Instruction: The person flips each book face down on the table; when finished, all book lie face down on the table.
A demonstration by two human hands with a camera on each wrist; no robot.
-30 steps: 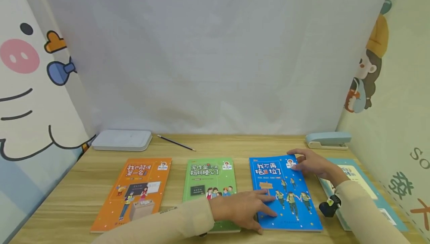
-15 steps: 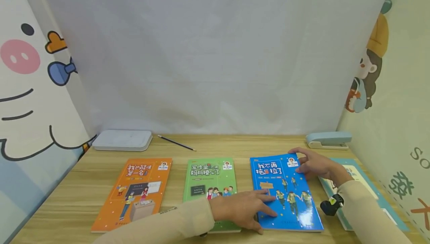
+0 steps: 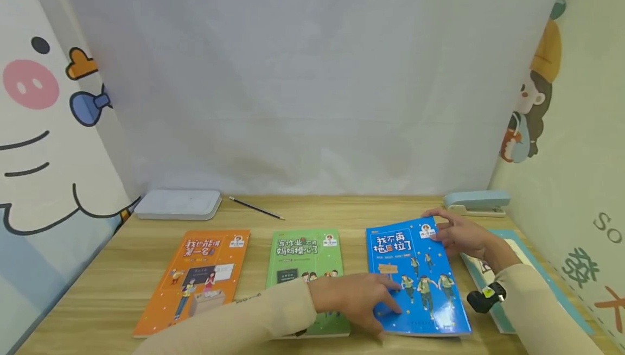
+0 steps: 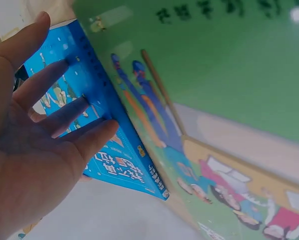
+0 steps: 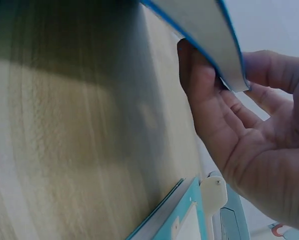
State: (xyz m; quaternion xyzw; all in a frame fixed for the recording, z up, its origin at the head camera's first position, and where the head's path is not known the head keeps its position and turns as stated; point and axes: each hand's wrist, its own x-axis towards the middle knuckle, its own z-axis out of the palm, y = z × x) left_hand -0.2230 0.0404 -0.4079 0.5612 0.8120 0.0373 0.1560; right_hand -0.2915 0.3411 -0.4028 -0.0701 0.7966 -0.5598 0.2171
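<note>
The blue book (image 3: 415, 257) lies on the right half of the wooden table, its far right corner raised. My right hand (image 3: 464, 234) pinches that corner; in the right wrist view the book's page block (image 5: 209, 25) sits between thumb and fingers, with a shadowed gap over the table. Across the book's left side my left hand (image 3: 356, 298) spreads its fingers, the fingertips resting on the cover near the spine. Under the left wrist lies the green book (image 3: 307, 252), partly hidden by the hand and sleeve.
An orange book (image 3: 195, 273) lies to the left. A teal book (image 3: 529, 260) is partly covered by the right forearm. Along the back stand a pale case (image 3: 178, 204), a pencil (image 3: 256, 208) and a light blue stapler (image 3: 476, 202). A white cloth (image 3: 312, 83) hangs behind.
The right hand has raised the blue book's far right corner and moved slightly right with it. The left hand has stayed nearly in place.
</note>
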